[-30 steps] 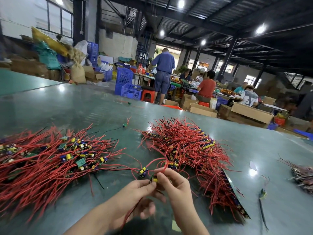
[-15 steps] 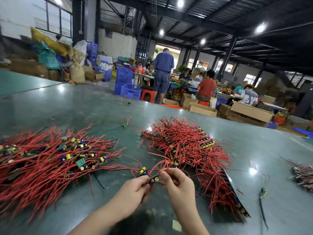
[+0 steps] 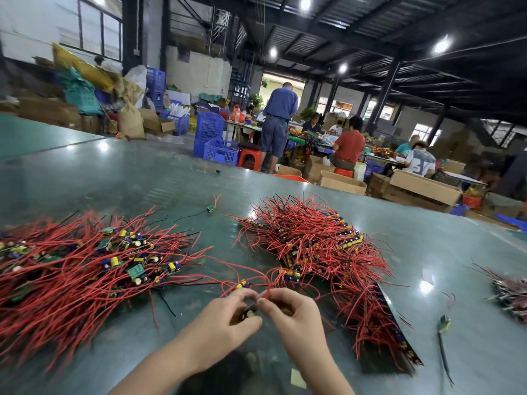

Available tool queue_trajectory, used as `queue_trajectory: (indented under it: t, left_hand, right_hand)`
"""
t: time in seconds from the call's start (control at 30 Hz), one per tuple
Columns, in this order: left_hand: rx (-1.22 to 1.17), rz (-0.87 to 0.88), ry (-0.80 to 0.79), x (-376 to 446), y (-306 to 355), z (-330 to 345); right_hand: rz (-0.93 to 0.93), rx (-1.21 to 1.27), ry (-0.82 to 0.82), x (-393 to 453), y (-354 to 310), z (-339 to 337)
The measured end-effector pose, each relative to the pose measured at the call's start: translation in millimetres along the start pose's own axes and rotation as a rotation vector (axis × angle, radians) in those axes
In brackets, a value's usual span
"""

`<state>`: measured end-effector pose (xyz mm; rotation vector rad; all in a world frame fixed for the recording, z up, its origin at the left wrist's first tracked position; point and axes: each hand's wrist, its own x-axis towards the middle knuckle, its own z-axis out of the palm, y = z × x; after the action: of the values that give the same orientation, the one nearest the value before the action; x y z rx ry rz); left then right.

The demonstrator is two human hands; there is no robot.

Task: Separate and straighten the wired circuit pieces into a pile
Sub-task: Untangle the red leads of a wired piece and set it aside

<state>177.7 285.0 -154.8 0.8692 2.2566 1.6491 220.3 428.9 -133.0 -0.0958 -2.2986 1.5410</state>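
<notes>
Wired circuit piece, a small dark board with a yellow-banded capacitor and thin red leads, sits pinched between a worker's two bare hands low over the glossy grey-green surface, near the front edge. Left hand has its grip closed on the piece, thumb and fingertips curled round the board. Right hand pinches a red lead at the board's upper end, its grip likewise closed, the other fingers curled under. Red leads arc away from the fingers toward the tangled heap of red-wired boards just beyond the hands, to their right. On the left a broad, flatter spread of red-wired boards with green boards and yellow capacitors showing lies with its wires fanned outward. One loose small green board with black and red leads rests alone between the two masses, farther back. At the far right edge lies a smaller bundle of paler wires, and a single stray piece with a black lead lies near it. Beyond the surface, workers stand and sit among cardboard boxes and blue plastic crates.
</notes>
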Motion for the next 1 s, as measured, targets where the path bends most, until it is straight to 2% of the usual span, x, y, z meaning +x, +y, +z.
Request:
queue_trajectory:
  t: [0.07,0.13,0.3,0.5,0.57,0.73,1.0]
  left_hand:
    - [-0.125,0.014,0.055,1.3,3.1,8.9]
    - [-0.137,0.013,0.107,2.6,4.1,15.5]
    - [0.031,0.101,0.282,3.5,8.1,19.7]
    - [0.273,0.086,0.409,-1.6,6.4,23.2]
    - [0.291,0.113,0.437,-3.2,7.8,24.5]
    - [0.186,0.139,0.414,0.5,16.0,34.8]
    - [0.132,0.03,0.358,1.3,15.5,40.9]
  right_hand:
    - [-0.018,0.024,0.053,-1.5,-0.5,2.0]
    - [-0.034,0.098,0.132,-2.6,-0.8,3.1]
    - [0.069,0.351,0.223,-4.3,0.4,7.1]
    - [-0.026,0.249,0.288,-5.0,0.4,6.1]
    - [0.004,0.312,0.296,-5.2,0.9,7.1]
    - [0.169,0.657,0.363,-2.9,1.2,9.0]
    - [0.302,0.892,0.413,6.1,1.1,-4.6]
